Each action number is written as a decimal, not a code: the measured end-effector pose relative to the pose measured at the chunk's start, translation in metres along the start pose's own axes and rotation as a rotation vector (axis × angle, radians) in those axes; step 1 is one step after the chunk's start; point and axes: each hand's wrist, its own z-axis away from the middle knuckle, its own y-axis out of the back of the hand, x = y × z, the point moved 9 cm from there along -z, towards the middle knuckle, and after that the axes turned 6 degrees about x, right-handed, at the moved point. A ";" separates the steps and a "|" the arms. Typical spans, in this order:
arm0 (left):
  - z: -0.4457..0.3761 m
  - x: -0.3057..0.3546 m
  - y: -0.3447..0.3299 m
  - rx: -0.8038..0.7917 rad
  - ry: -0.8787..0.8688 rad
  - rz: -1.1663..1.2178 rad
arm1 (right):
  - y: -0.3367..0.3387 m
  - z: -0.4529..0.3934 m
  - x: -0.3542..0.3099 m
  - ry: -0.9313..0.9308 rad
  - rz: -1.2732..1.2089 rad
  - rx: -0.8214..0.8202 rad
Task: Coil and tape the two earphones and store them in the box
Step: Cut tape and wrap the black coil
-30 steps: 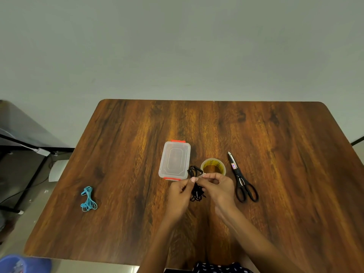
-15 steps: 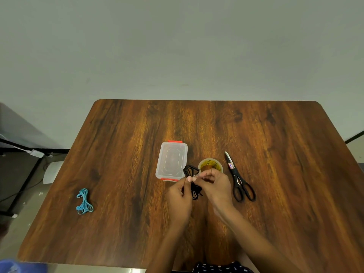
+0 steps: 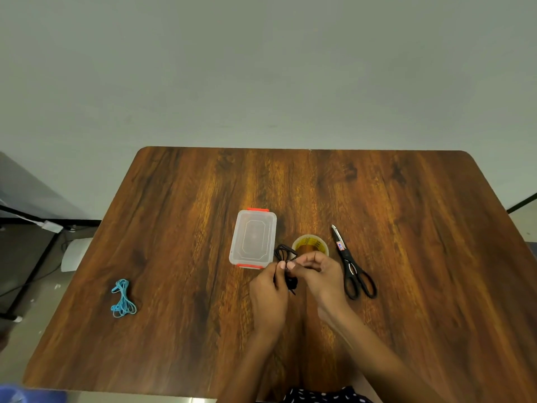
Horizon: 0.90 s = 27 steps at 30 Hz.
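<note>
The black earphone (image 3: 286, 258) is bunched between my two hands, just above the wooden table (image 3: 406, 286) near its middle. My left hand (image 3: 268, 295) pinches the coiled cord from the left, thumb and fingertips closed on it, while my right hand (image 3: 318, 276) meets it from the right, fingers curled and gripping the same bundle, so the two hands touch at the fingertips. A few loops of the cord stick out beyond my fingers toward the far side, and a darker clump hangs below them between my palms. The clear plastic box (image 3: 252, 238) with orange latches lies just to the left of those loops, its lid on. The roll of tape (image 3: 310, 245) sits flat right behind my right hand, partly hidden by my knuckles. The black-handled scissors (image 3: 353, 264) lie closed just right of my right hand, tips pointing away from me. The blue earphone (image 3: 123, 299) lies in a loose coil well apart, near the table's left edge.
</note>
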 end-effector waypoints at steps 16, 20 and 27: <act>-0.002 -0.005 -0.011 -0.214 0.022 0.183 | -0.016 0.003 0.035 -0.617 -0.224 -0.405; -0.003 -0.004 -0.012 -0.222 0.011 0.176 | -0.016 0.000 0.032 -0.603 -0.183 -0.458; -0.005 0.003 -0.014 -0.295 -0.031 0.250 | -0.017 0.000 0.028 -0.568 -0.182 -0.556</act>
